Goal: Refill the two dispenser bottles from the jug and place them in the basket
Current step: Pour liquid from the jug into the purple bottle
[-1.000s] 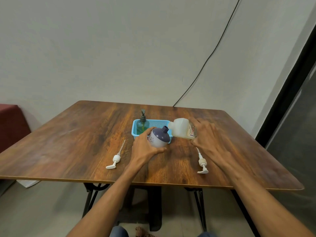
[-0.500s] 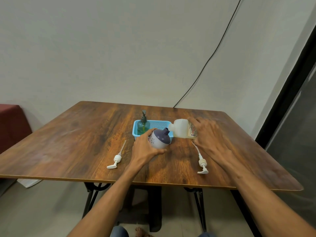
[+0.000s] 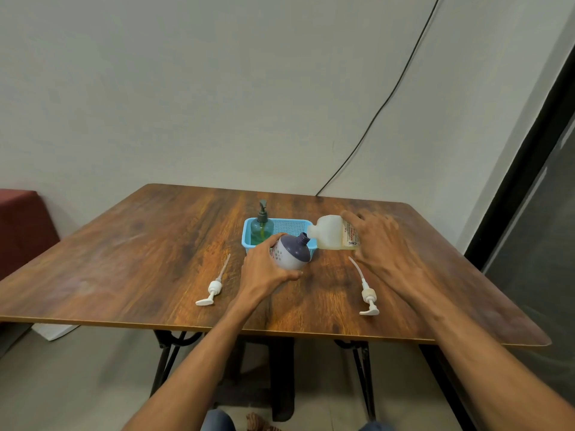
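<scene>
Fingers (image 3: 275, 241) of the left hand (image 3: 264, 270) curl over the round dispenser bottle (image 3: 294, 255), with the thumb wrapped along its near side, so the hand grips it firmly. The bottle has a white body and a purple top; it leans to the right on the table (image 3: 140, 250), just in front of the basket (image 3: 291, 224), with its open neck raised. The right hand (image 3: 379, 244) clasps the label end of the jug (image 3: 328, 233), fingers spread over the top. The jug is tipped onto its side, its mouth meeting the bottle's neck. It is translucent white with a yellowish tint along its lower side; no stream can be made out.

Behind them, the blue basket holds a green bottle (image 3: 262, 230) standing upright at its left end, dark pump fitted, greenish liquid inside. Two loose white pumps lie on the table: the left pump (image 3: 213, 289) beside the left wrist, the right pump (image 3: 367, 296) just beside the right hand.
</scene>
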